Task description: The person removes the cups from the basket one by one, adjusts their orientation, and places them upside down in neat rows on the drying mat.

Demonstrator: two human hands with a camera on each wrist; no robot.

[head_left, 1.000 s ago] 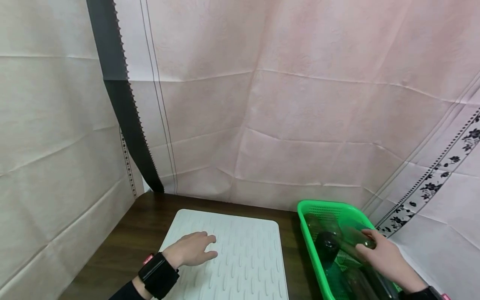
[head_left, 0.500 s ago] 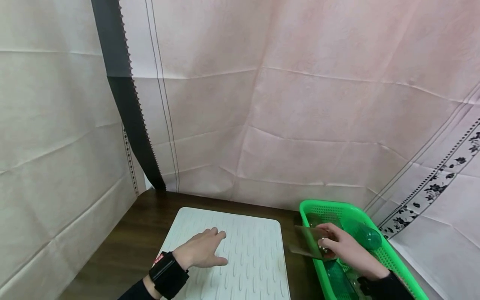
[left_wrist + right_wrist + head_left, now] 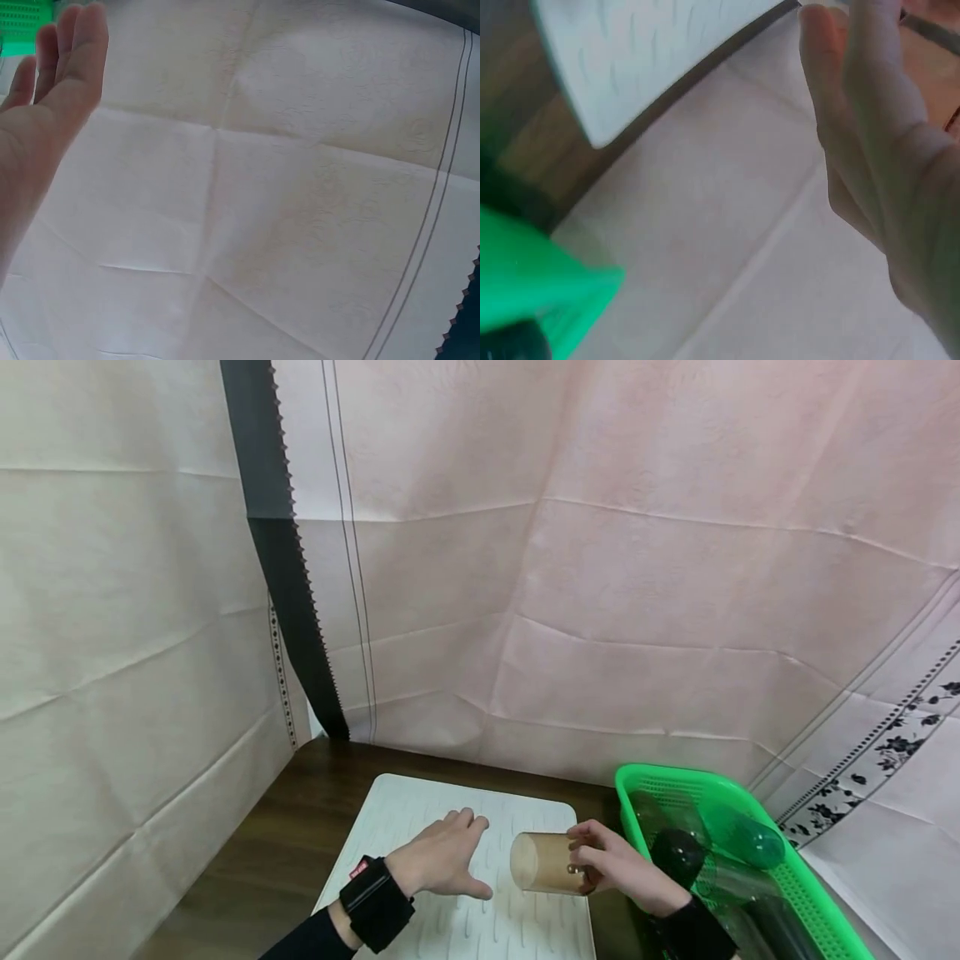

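Note:
In the head view my right hand (image 3: 622, 870) grips a translucent amber cup (image 3: 546, 863) by its base end. The cup lies on its side in the air, mouth toward the left, over the right part of a white ridged mat (image 3: 420, 802). My left hand (image 3: 444, 855) is held over the same mat, fingers extended and thumb apart, with a gap between it and the cup's mouth. The left wrist view shows the left hand (image 3: 64, 82) holding nothing. In the right wrist view the back of the right hand (image 3: 885, 142) hides most of the cup.
A green plastic basket (image 3: 626, 802) stands right of the mat. Inside are a black rounded item (image 3: 677, 855), a green translucent cup (image 3: 757, 843) and several other see-through and dark vessels. Cloth curtains (image 3: 637, 568) rise behind the dark wooden table (image 3: 247, 860).
The right hand has lifted the amber cup out of the basket and carried it left over the mat. My left hand has shifted slightly right, still with fingers spread.

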